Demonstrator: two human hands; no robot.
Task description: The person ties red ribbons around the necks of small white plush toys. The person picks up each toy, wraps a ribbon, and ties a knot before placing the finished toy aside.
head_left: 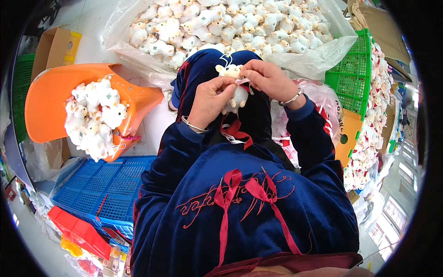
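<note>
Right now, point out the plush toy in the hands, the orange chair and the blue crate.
plush toy (pixel 240 94): head view, white body below the fingers.
orange chair (pixel 50 99): head view, bare seat left of the toy pile.
blue crate (pixel 110 184): head view, mesh top.

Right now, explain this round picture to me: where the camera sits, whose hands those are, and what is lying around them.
The picture comes from a wide fisheye camera worn on a person's head, looking down, so the edges bend and the person's own blue-sleeved arms rise from below. There is no machine here, just two bare hands. The left hand and the right hand together hold one small white plush toy over the lap, fingers pinching something at its top; what exactly is too small to tell. Red ribbons lie on the lap beneath. Ahead sits a clear plastic bag full of the same toys. To the person's left, an orange chair carries a smaller pile, with a blue crate below it. To the right stands a green crate.
</note>
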